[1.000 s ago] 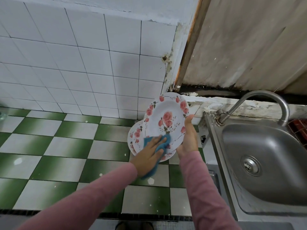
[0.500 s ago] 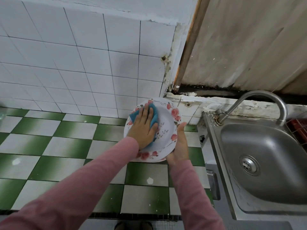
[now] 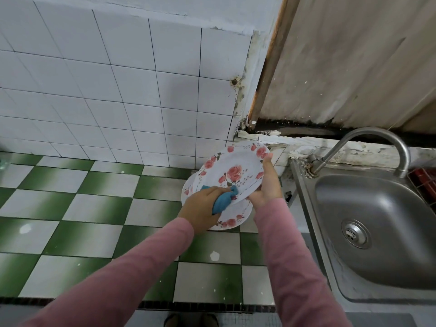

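A white plate with pink roses (image 3: pixel 232 171) stands tilted above the tiled counter, its face toward me. My right hand (image 3: pixel 267 185) grips its right rim, thumb up along the edge. A second rose plate (image 3: pixel 233 217) lies flat on the counter beneath it. My left hand (image 3: pixel 203 207) holds a bunched blue cloth (image 3: pixel 224 199) against the lower edge of the tilted plate. Both arms wear pink sleeves.
The counter of green and white tiles (image 3: pixel 94 208) stretches to the left, with a white tiled wall (image 3: pixel 118 90) behind. A steel sink (image 3: pixel 377 232) with a curved tap (image 3: pixel 368 142) sits at the right. A red crate (image 3: pixel 424 182) shows at the far right edge.
My left hand slid the cloth from the upper part of the plate down to its lower edge. The plate tipped up more, so the second plate beneath shows again.
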{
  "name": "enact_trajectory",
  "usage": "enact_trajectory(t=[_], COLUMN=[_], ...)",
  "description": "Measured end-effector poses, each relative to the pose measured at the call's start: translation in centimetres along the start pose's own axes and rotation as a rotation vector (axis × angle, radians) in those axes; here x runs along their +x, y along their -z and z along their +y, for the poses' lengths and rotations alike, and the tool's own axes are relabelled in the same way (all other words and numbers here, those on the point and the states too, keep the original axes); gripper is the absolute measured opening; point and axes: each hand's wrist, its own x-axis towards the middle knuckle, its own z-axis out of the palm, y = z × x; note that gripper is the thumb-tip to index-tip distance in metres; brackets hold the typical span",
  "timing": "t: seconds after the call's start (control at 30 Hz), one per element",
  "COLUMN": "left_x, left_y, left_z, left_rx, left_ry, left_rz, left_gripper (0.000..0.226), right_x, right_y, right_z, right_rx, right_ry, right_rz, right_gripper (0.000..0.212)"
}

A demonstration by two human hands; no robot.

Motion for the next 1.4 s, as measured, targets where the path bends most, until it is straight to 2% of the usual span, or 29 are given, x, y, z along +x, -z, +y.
enact_trajectory(t=[0.07, 0.13, 0.23, 0.3, 0.4, 0.53, 0.6, 0.67, 0.77, 0.83, 0.9, 1.0, 1.07, 1.13, 1.17, 1.23, 1.3, 1.33, 1.4], left_x=[0.3, 0.7, 1.5, 1.8, 1.6, 1.5, 1.4, 1.3, 1.3, 1.6, 2.0, 2.9, 3.8, 4.8, 5.3, 6.3, 6.7, 6.5, 5.4], left_y=[0.5, 1.2, 2.9, 3.8, 4.6, 5.0, 5.1, 5.0, 4.4, 4.0, 4.0, 3.1, 2.0, 1.6, 2.0, 3.2, 3.8, 3.8, 3.1], left_z=[-0.1, 0.4, 2.2, 2.1, 1.3, 0.4, -0.4, -1.2, -1.6, -1.1, 0.9, 3.8, 4.8, 4.7, 4.4, 3.9, 3.1, 3.1, 3.8], left_rx=[-0.013, -0.159, -0.704, -1.077, -1.369, -1.451, -1.455, -1.414, -1.3, -1.179, -1.044, -0.943, -0.685, -0.474, -0.491, -0.638, -0.655, -0.622, -0.486], left_ry=[-0.02, 0.051, 0.431, 0.601, 0.642, 0.642, 0.704, 0.792, 0.916, 0.906, 0.762, 0.481, 0.259, 0.111, 0.116, 0.254, 0.353, 0.328, 0.163], left_rz=[0.106, 0.216, 0.296, 0.314, 0.283, 0.267, 0.239, 0.256, 0.444, 0.557, 0.571, 0.394, 0.264, 0.212, 0.195, 0.166, 0.18, 0.2, 0.206], left_gripper=[0.04, 0.031, 0.02, 0.025, 0.026, 0.018, 0.023, 0.039, 0.045, 0.049, 0.042, 0.052, 0.058, 0.064, 0.066, 0.065, 0.061, 0.061, 0.062], right_x=[-0.5, -0.8, -1.4, -2.0, -1.8, -1.5, -1.4, -1.3, -1.8, -2.5, -3.1, -4.1, -4.5, -4.7, -4.8, -5.3, -5.7, -5.8, -5.6], right_y=[-0.1, 0.3, 1.4, 2.4, 3.5, 3.6, 3.7, 3.2, 2.7, 2.4, 1.7, -0.6, -2.0, -2.6, -2.6, -2.4, -2.3, -2.4, -2.6], right_z=[-0.7, -0.8, 0.0, 1.3, 3.0, 3.0, 2.3, 1.5, 0.2, -0.1, 0.3, 1.8, 2.2, 2.3, 2.2, 2.2, 2.3, 2.2, 2.0], right_rx=[-0.048, -0.141, -0.37, -0.42, -0.315, 0.004, 0.108, 0.124, 0.065, -0.026, -0.106, -0.179, -0.205, -0.206, -0.23, -0.293, -0.282, -0.267, -0.246], right_ry=[0.012, 0.048, 0.06, 0.009, -0.058, 0.014, 0.033, 0.077, 0.156, 0.207, 0.229, 0.216, 0.199, 0.181, 0.189, 0.208, 0.202, 0.203, 0.212], right_rz=[-0.005, 0.003, 0.045, 0.06, 0.022, 0.045, 0.071, 0.074, 0.073, 0.062, 0.043, 0.018, -0.008, -0.03, -0.044, -0.069, -0.099, -0.1, -0.092], right_gripper=[0.063, 0.066, 0.07, 0.071, 0.083, 0.053, 0.042, 0.037, 0.038, 0.042, 0.041, 0.04, 0.037, 0.036, 0.035, 0.036, 0.035, 0.035, 0.035])
